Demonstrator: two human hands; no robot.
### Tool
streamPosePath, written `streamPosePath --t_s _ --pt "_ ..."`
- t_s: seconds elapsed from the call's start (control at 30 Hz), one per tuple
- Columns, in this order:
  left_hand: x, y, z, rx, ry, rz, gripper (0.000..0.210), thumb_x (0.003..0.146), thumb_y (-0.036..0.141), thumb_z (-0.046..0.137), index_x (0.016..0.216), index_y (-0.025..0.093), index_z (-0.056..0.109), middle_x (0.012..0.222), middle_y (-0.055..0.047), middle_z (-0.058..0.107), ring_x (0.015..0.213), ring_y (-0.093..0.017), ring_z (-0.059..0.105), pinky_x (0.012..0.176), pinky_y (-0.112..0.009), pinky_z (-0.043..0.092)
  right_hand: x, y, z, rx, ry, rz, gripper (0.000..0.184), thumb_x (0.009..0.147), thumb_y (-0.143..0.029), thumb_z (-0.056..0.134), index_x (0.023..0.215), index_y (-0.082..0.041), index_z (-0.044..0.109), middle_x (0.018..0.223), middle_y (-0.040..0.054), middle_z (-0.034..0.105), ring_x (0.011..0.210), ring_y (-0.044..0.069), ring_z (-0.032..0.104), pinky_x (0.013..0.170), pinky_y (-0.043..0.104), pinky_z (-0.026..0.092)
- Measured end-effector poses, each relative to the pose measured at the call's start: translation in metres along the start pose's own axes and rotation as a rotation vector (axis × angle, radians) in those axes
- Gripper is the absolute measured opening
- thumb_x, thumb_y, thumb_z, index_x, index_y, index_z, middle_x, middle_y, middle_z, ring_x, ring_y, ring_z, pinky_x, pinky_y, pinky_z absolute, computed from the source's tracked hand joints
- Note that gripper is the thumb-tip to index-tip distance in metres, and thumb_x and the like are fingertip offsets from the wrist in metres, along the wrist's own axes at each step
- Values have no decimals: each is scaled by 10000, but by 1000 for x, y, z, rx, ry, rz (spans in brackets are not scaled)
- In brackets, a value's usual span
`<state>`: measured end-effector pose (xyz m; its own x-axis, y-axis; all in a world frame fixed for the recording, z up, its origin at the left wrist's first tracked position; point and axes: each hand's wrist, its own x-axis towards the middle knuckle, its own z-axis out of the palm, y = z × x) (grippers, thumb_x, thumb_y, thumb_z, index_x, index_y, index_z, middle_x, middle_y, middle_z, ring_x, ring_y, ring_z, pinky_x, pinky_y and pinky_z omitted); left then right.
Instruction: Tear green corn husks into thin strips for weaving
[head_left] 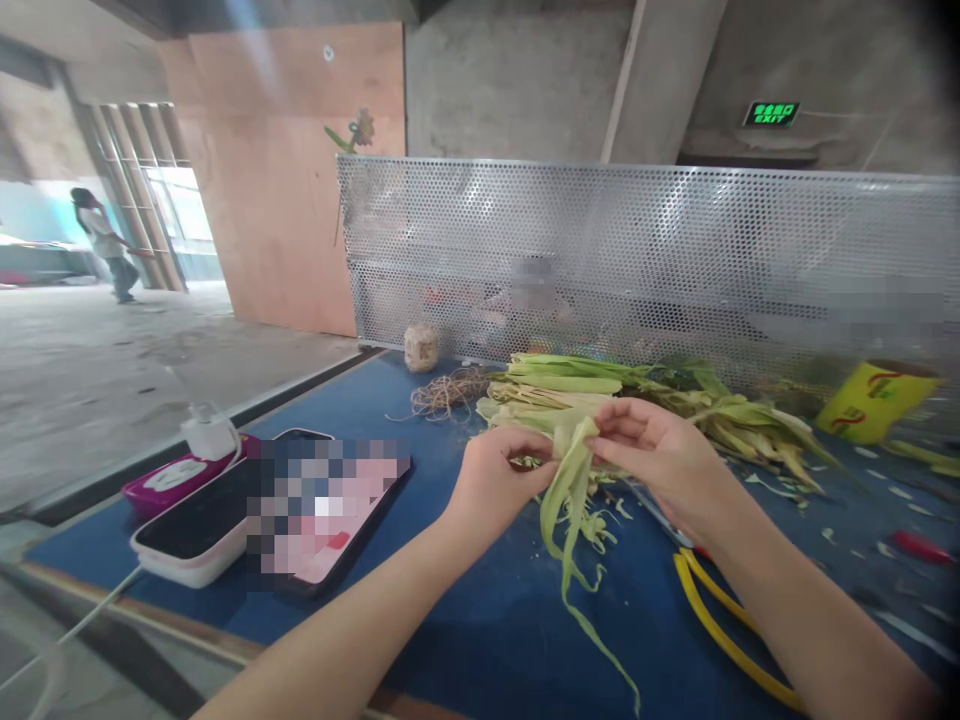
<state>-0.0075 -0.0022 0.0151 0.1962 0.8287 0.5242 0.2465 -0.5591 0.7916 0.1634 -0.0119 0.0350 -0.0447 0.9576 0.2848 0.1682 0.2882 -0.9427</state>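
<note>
Over a blue table (pixel 465 640), the left hand (pixel 491 480) and right hand (pixel 660 455) pinch shut on one green husk strip (pixel 570 480), partly shredded into dangling ribbons, with a heap of whole husks (pixel 600 395) behind untouched.

Pale green husk strips (pixel 574 470), blue table (pixel 480 620), yellow-handled pliers (pixel 720 610), yellow cup (pixel 874 400).

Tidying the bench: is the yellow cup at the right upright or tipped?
Tipped: the yellow cup leans on the blue table, its rim tilted sideways.
</note>
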Motion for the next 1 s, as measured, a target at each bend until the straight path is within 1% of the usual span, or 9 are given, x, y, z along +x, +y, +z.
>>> streamPosePath --t_s 0.1,0.27,0.33,0.47,0.6,0.73,0.87,0.93,1.0 --pt "0 -2 1 21 -3 9 43 641 186 645 623 148 657 714 -53 677 674 -158 616 541 -212 477 -1 0 2 0 -68 46 359 645 -251 671 972 -183 540 803 37 648 725 152 621 665 280 511" --pt "-1 0 0 53 -12 46 40 642 162 644 606 164 661 695 -41 682 658 -153 618 574 -223 486 -6 -3 9 -40 -75 -21 224 634 -305 687 793 -165 615 779 43 660 746 161 624 716 295 511" --pt "-2 1 1 62 -9 77 62 643 139 640 607 179 669 719 -36 691 676 -154 623 607 -230 496 -6 -3 10 -48 -36 -20 216 627 -324 691 757 -164 623 753 42 660 727 166 624 704 305 511" --pt "-4 3 2 71 3 109 115 641 105 634 638 206 690 751 -28 699 716 -159 629 646 -238 506 -5 -1 9 -23 30 23 236 599 -336 711 733 -160 629 819 63 671 801 189 624 737 313 497" --pt "-4 5 2 -31 -29 71 74 658 154 641 670 193 702 787 -42 699 750 -162 632 627 -221 510 -5 0 7 0 23 69 246 597 -338 713 746 -162 626 745 49 675 716 172 631 678 293 503" --pt "-2 9 1 -279 -31 -73 91 680 206 627 712 163 701 795 -54 696 757 -169 639 647 -246 528 -5 -2 3 84 162 -56 222 600 -311 724 742 -187 606 711 18 655 687 153 626 645 275 506" --pt "4 5 -1 -482 82 -270 147 659 265 653 708 129 682 714 -39 687 670 -157 641 665 -293 550 -7 -16 -18 213 249 -179 136 657 -269 678 742 -232 577 690 -15 631 677 164 635 650 329 524" --pt "8 0 -2 -453 147 -310 151 631 260 678 691 122 668 677 -32 675 613 -145 634 660 -297 551 -9 -26 -37 233 266 -219 114 672 -242 662 755 -241 584 740 0 643 712 185 640 665 364 527" --pt "10 -5 -4 -374 202 -297 141 619 245 686 676 123 642 658 -27 659 593 -140 627 646 -289 546 -13 -36 -55 210 365 -255 87 692 -224 655 766 -237 613 806 26 657 718 172 635 712 354 514"
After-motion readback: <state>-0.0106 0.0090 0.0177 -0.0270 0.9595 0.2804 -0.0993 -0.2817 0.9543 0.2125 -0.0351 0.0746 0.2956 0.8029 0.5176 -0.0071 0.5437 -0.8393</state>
